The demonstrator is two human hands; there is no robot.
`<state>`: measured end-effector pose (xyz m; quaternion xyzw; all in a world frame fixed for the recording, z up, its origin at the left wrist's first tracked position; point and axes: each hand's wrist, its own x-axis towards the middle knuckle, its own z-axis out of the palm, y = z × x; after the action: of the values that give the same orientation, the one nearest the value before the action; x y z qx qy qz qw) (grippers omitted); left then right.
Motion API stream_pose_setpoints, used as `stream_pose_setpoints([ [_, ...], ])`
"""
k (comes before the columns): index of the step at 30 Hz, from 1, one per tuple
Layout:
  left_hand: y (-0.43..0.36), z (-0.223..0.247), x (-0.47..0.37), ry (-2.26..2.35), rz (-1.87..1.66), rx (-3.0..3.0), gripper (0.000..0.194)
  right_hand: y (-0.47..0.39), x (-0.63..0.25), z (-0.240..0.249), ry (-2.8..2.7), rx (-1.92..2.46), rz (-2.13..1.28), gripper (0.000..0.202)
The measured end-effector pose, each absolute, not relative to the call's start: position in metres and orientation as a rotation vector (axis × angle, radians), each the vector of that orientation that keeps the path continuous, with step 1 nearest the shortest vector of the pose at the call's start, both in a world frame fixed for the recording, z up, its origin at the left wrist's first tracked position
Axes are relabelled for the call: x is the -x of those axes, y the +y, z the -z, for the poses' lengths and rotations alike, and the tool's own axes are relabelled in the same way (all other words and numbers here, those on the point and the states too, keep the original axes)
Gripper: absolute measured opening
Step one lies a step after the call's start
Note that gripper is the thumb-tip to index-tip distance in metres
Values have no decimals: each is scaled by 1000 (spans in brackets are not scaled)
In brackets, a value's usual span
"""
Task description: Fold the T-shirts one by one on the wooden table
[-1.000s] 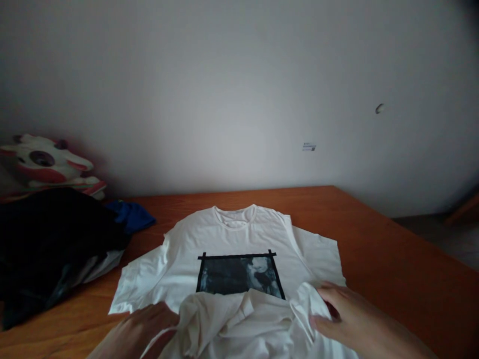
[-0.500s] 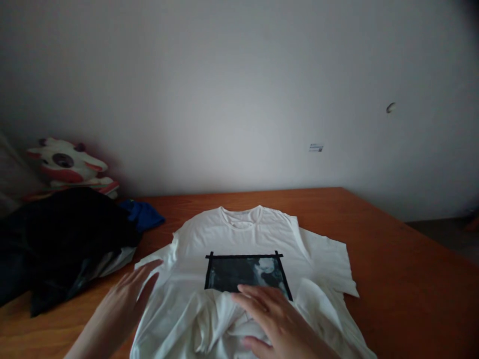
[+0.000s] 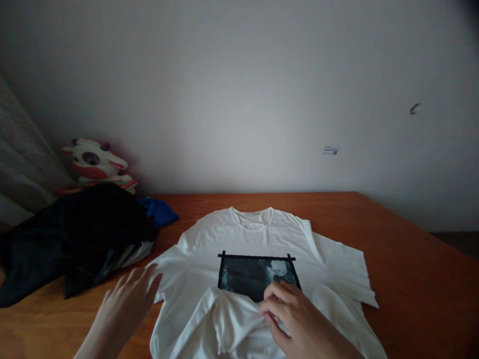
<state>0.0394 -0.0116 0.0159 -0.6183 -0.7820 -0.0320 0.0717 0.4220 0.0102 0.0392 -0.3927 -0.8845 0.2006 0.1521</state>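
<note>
Right grip [image 3: 295,319] on shirt hem [image 3: 232,319]

— Can any writing be read anywhere?

— None can be made out. A small white sticker with dark marks [image 3: 331,150] is seen on the pale wall, but its print is too small to be read.

— And the white T-shirt [image 3: 258,234]?

— Only a black-framed dark picture print [image 3: 258,271] is shown on its chest; no letters are seen.

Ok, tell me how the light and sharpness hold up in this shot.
Head view: dim, flat light, no glare; the black clothes pile loses all detail; the white T-shirt reads clearly; left hand and right hand slightly soft; the table edge bows from lens distortion.
</note>
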Motion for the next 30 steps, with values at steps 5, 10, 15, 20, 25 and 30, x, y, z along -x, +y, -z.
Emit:
stream_pose_setpoints([
  [5, 7, -14, -36, -2349, 188, 1771, 57, 10, -419, -36, -2561, 1080, -625, 18],
  [10, 29, -26, -24, -2538, 169, 1777, 54, 10, -421, -42, -2535, 1128, -691, 19],
  [15, 35, -24, -29, -2584, 549, 1773, 35, 10, -411, -40, -2537, 1123, -710, 75],
  [20, 30, -27, -43, -2439, 1097, 1655, 32, 11, -390, -37, -2650, 1233, -642, 50],
  [25, 24, -54, -78, -2203, 1202, 1911, 32, 11, -394, -42, -2759, 977, -756, 27],
  [30, 7, -44, -99, -1957, 916, 2440, 38, 16, -406, -31, -2789, 709, -894, 19],
])
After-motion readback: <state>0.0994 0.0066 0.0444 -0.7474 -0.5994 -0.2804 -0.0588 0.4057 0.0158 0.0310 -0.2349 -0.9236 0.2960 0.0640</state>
